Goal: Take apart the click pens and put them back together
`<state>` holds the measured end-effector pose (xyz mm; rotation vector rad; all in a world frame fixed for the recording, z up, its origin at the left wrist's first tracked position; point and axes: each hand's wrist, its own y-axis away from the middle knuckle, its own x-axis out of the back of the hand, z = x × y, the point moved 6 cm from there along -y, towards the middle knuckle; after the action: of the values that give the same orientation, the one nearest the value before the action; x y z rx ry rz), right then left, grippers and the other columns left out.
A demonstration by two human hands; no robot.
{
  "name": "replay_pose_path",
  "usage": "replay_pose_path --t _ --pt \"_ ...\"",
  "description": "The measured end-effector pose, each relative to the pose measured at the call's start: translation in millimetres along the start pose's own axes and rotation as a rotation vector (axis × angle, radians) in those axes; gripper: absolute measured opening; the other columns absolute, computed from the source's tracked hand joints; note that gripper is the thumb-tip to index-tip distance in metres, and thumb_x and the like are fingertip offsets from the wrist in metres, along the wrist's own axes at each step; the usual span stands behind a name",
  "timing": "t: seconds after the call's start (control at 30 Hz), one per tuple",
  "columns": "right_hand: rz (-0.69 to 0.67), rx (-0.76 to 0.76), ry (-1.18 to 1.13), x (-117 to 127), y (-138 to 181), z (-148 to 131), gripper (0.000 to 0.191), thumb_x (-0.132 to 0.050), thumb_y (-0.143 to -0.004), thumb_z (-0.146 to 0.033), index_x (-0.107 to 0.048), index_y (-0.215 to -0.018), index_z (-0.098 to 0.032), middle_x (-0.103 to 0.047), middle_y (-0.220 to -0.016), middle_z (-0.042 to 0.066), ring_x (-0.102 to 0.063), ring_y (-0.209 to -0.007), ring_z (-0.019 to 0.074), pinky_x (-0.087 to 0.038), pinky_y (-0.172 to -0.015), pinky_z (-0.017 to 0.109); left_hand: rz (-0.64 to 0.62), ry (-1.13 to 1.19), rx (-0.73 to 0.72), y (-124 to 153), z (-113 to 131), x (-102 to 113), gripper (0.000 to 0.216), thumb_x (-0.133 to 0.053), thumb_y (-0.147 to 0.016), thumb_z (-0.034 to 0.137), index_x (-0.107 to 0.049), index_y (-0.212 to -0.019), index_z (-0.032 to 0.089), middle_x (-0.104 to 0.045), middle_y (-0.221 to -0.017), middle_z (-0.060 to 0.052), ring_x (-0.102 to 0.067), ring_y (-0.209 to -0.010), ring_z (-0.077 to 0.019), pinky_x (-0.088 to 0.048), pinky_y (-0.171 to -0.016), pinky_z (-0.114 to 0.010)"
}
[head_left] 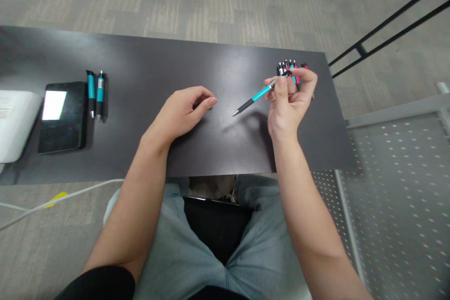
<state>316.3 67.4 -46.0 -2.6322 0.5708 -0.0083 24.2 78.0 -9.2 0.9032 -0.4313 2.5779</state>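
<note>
My right hand pinches a turquoise ballpoint pen near its black clip end, between thumb and fingers. The pen is held above the dark table, its black grip and silver tip slanting down to the left. Behind the raised fingers stands or lies a cluster of pens, black, turquoise and pink-red, partly hidden by the hand. My left hand rests on the table left of the pen tip, fingers curled in and thumb close to the index finger. I see nothing held in it.
Two turquoise pens lie side by side at the left, beside a black box-like device with a bright reflection. A white device sits farther left. The dark table ends at the right near a grey perforated panel. A white cable hangs in front.
</note>
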Motion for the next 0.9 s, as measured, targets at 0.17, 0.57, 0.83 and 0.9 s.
replay_pose_path --t 0.17,0.57,0.83,0.9 --pt "-0.003 0.003 -0.001 0 -6 11 0.084 -0.083 -0.096 -0.105 -0.059 -0.150 -0.045 -0.081 -0.128 0.006 -0.089 -0.134 0.0384 -0.073 -0.080 0.044 0.003 0.009 0.006 0 -1 1 0.074 -0.060 -0.118 0.092 -0.091 -0.115 0.025 -0.094 -0.116 -0.012 -0.086 -0.106 -0.0341 -0.061 -0.096 -0.043" --pt "-0.014 -0.174 0.016 -10 6 -5 0.084 -0.095 -0.089 -0.098 -0.062 -0.141 -0.041 -0.090 -0.116 0.003 -0.092 -0.115 0.0312 -0.072 -0.081 0.043 -0.067 0.296 -0.003 1 39 -28 0.048 -0.085 -0.110 0.072 -0.094 -0.124 0.027 -0.098 -0.117 -0.010 -0.089 -0.103 -0.0325 -0.072 -0.102 -0.048" --pt "-0.420 -0.325 -0.027 -36 24 -14 0.058 -0.109 -0.082 -0.084 -0.088 -0.110 -0.038 -0.095 -0.107 0.004 -0.091 -0.105 0.0331 -0.080 -0.103 0.055 0.035 0.327 0.084 1 35 -30 0.033 -0.088 -0.107 0.065 -0.087 -0.115 0.033 -0.098 -0.113 -0.005 -0.092 -0.102 -0.0335 -0.075 -0.100 -0.051" --pt "-0.458 -0.316 -0.019 -35 24 -20 0.053 -0.106 -0.087 -0.083 -0.091 -0.113 -0.039 -0.094 -0.104 0.003 -0.090 -0.103 0.0325 -0.080 -0.107 0.056 0.032 0.323 0.078 1 35 -31 0.033 -0.087 -0.107 0.066 -0.086 -0.117 0.034 -0.097 -0.118 -0.006 -0.093 -0.107 -0.0340 -0.076 -0.106 -0.052"
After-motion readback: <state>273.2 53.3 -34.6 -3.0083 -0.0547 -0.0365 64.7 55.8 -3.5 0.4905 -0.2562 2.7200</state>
